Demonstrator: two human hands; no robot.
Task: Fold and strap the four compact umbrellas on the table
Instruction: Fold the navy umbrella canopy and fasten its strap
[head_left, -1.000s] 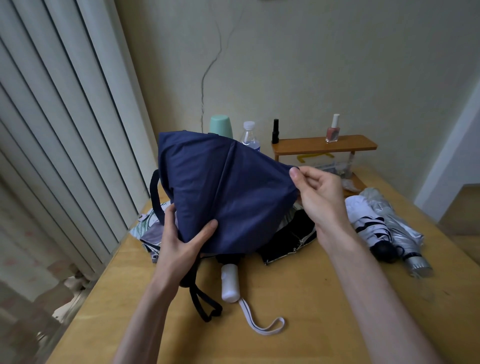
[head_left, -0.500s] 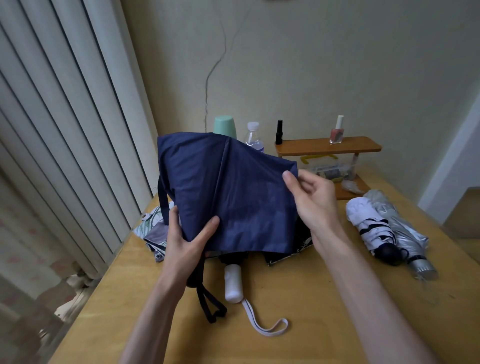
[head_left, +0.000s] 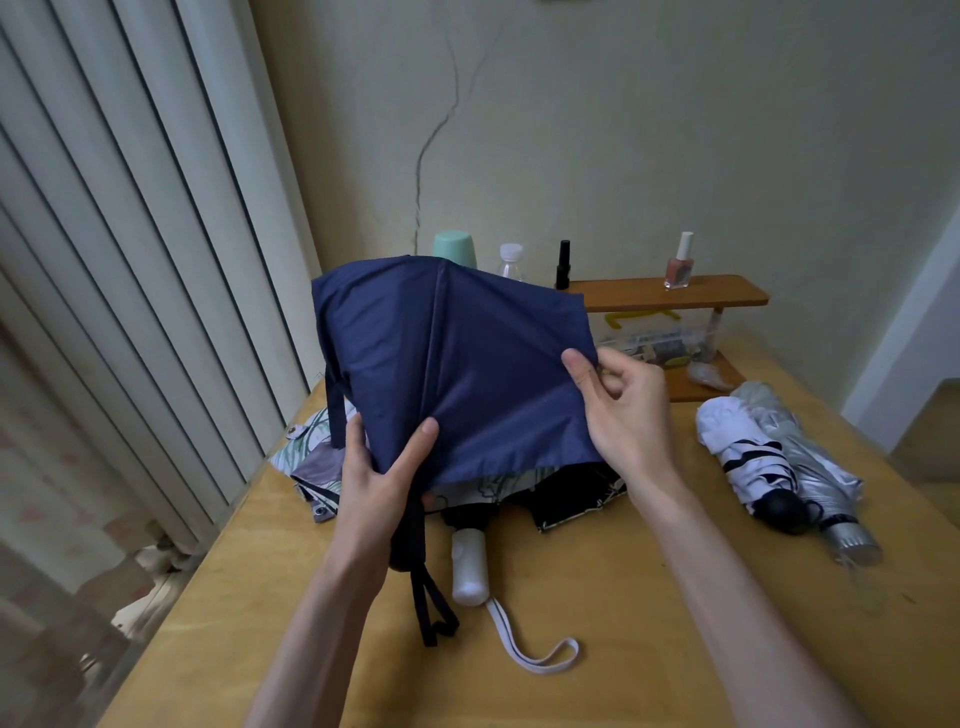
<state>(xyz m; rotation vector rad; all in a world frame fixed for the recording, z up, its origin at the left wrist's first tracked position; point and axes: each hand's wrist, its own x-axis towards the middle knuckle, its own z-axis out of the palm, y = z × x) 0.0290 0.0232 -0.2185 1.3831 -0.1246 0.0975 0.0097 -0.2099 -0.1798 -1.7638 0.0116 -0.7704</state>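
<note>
Hands (head_left: 376, 483) (head_left: 626, 415) grip navy umbrella (head_left: 457, 364), covering floral umbrella (head_left: 306, 452); cup (head_left: 455, 249) behind.

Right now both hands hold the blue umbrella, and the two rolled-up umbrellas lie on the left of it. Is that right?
Not quite. The head view shows the left hand and the right hand holding the blue umbrella. But the two rolled-up ones, the white umbrella and the silver umbrella, lie on its right, not its left.
</note>
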